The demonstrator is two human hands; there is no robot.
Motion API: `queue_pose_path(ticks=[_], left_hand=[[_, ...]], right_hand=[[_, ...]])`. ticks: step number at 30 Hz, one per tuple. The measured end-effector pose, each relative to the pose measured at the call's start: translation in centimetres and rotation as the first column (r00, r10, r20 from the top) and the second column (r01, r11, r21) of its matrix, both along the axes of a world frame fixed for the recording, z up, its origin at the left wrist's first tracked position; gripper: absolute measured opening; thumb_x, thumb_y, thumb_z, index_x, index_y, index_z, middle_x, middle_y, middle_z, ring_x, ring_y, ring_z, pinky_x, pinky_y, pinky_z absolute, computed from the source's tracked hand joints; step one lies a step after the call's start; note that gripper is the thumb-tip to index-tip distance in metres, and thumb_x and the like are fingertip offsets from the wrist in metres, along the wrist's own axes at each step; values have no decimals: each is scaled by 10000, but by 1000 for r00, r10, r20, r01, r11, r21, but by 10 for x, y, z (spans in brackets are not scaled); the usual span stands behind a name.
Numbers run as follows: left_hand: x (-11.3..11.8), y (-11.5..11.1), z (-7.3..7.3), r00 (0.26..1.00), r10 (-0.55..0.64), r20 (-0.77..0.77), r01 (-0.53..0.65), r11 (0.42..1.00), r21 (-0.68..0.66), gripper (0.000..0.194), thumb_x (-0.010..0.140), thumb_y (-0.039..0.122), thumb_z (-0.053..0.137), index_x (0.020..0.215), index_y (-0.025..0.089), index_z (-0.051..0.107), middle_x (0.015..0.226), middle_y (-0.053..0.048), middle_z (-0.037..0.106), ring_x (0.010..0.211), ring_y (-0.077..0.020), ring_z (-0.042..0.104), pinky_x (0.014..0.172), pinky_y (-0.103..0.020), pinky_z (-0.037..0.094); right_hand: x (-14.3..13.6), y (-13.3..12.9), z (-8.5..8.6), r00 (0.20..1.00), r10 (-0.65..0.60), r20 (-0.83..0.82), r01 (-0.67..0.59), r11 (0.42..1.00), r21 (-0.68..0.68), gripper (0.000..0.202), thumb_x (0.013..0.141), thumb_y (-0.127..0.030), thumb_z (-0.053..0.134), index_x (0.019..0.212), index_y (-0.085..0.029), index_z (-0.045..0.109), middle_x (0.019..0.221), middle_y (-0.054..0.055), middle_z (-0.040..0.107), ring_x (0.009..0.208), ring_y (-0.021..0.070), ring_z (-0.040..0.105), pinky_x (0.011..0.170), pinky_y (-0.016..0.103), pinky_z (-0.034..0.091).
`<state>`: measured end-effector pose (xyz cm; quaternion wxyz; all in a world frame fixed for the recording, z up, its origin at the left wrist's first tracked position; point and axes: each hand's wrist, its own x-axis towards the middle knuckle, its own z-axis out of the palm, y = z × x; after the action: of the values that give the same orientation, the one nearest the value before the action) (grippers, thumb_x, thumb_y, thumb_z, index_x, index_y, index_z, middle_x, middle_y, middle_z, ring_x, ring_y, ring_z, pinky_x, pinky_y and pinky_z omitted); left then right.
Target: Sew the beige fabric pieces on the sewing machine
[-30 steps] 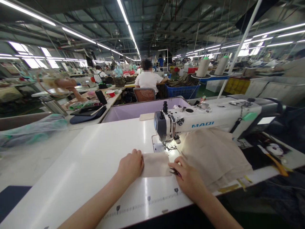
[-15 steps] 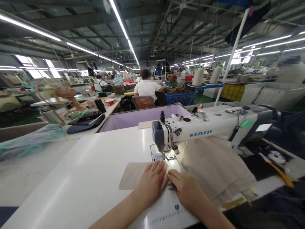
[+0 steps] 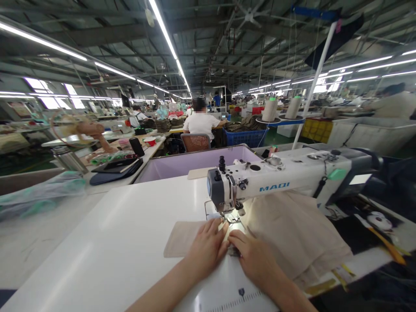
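My left hand (image 3: 208,242) lies with fingers outstretched on a small beige fabric piece (image 3: 180,239), just in front of the sewing machine's presser foot (image 3: 233,219). Close beside it, my right hand (image 3: 251,251) has its fingers pressed together at the fabric's right edge, thumb hidden. A small dark metallic thing (image 3: 233,251) shows beneath the right fingers; I cannot make out what it is. The white sewing machine (image 3: 276,175) stands over the work with its lamp lit. A larger beige cloth (image 3: 289,234) lies bunched under the machine arm, right of my right hand.
Behind the white table (image 3: 130,234) is a lilac-lined bin (image 3: 195,157). Two thread cones (image 3: 269,109) stand at the back right. A steel flask (image 3: 66,159) and a phone (image 3: 136,146) are on the left. A co-worker in white (image 3: 200,123) sits ahead.
The view has tilted slightly. Both hands stay almost in place at the fabric, with only a small shift of the right fingers over the metallic thing.
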<state>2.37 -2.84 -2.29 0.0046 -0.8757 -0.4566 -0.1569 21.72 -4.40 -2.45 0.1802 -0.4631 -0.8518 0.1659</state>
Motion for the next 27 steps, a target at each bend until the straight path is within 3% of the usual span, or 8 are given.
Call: queue_pose_path(ticks=[17,27], left_hand=[[0,1,4,999,7,-37,-8,1000,-21,389,1009,301,499,1385,201,523,1415,-125,546,1318,-302,489,1090,-493,457],[-1,-43,7,990,-131,-60,129,991,-41,405,972,175,489,1378,173,501,1347,-135,616,1232,-301,583,1038,-466,531]], right_hand=[[-2,3,9,1000,-8,30,8,1000,12,352,889,-29,439,1099,-218,650,1149,32,691,976,189,658,806,250,458],[9,-16,-4,999,50,-2,-50,998,30,454,827,-1,420,1173,-206,632,1198,56,673,1058,208,634,899,277,458]])
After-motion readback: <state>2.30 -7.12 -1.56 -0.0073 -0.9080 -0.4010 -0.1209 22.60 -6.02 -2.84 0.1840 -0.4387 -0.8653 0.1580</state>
